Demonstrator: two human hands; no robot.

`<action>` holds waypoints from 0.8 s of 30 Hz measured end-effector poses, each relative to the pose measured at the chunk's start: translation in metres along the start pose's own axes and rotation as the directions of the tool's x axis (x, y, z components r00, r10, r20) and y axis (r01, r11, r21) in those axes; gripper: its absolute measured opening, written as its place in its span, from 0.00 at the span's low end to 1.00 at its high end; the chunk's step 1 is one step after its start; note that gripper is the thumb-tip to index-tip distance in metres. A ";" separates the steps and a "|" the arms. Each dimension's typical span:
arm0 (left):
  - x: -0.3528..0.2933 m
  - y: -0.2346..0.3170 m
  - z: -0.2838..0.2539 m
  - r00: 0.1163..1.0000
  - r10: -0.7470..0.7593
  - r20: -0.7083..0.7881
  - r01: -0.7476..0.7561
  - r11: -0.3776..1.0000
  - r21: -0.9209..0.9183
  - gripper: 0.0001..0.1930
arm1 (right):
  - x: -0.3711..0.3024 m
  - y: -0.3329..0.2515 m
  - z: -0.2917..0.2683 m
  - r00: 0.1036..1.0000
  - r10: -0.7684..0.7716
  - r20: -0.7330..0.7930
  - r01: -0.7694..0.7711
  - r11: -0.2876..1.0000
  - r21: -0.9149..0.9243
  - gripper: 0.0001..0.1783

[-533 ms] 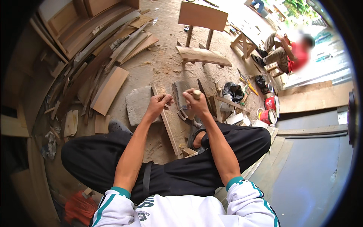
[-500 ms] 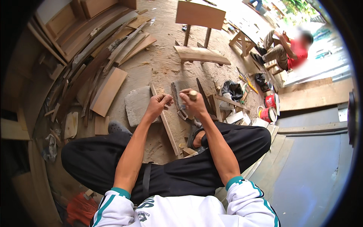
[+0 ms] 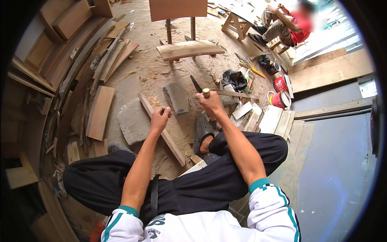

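Fingers (image 3: 209, 105) of the right hand (image 3: 210, 105) wrap a round wooden handle (image 3: 206, 92), dark blade (image 3: 196, 84) raised.
Left hand (image 3: 160, 117), loosely curled, presses a long pale wood strip (image 3: 161, 129) lying on the sawdust-strewn floor (image 3: 149, 72).

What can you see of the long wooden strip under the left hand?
The wooden strip is a narrow, straight, pale brown length of sawn timber with squared edges. It lies flat on the sawdust-covered floor, running diagonally from beside the grey slab down toward the person's legs. The left hand rests on it near the upper part, fingers curled over the edge. Its lower end is beside the sandalled foot.
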State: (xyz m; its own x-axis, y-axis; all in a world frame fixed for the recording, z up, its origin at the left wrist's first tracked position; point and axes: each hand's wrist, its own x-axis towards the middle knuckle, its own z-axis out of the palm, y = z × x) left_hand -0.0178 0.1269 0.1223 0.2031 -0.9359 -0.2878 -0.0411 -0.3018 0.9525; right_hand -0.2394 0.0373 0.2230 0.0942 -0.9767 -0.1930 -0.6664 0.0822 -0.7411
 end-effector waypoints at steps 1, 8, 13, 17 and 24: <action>0.003 -0.011 0.000 0.998 -0.001 -0.060 0.005 0.998 0.069 0.15 | 0.011 0.011 -0.008 0.999 0.013 -0.048 -0.015 0.999 -0.044 0.17; -0.011 -0.068 0.003 0.898 0.140 -0.417 0.164 0.774 0.612 0.33 | 0.096 0.110 -0.068 0.956 0.075 -0.285 -0.173 0.926 -0.337 0.22; -0.018 -0.094 -0.014 0.916 -0.072 -0.395 0.282 0.815 0.507 0.43 | 0.132 0.120 -0.097 0.900 0.196 -0.389 -0.307 0.918 -0.250 0.21; -0.024 -0.102 -0.010 0.919 -0.223 -0.325 0.350 0.841 0.412 0.48 | 0.157 0.145 -0.117 0.877 0.250 -0.411 -0.375 0.891 -0.257 0.19; -0.029 -0.097 -0.004 0.923 -0.315 -0.220 0.380 0.839 0.389 0.50 | 0.176 0.177 -0.112 0.827 0.442 -0.347 -0.514 0.844 -0.149 0.19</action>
State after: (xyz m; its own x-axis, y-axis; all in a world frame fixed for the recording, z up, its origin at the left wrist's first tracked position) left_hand -0.0159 0.1836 0.0389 0.4161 -0.7286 -0.5440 -0.3379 -0.6793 0.6514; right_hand -0.4241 -0.1426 0.1300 -0.4738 -0.8401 -0.2639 -0.7215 0.5422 -0.4306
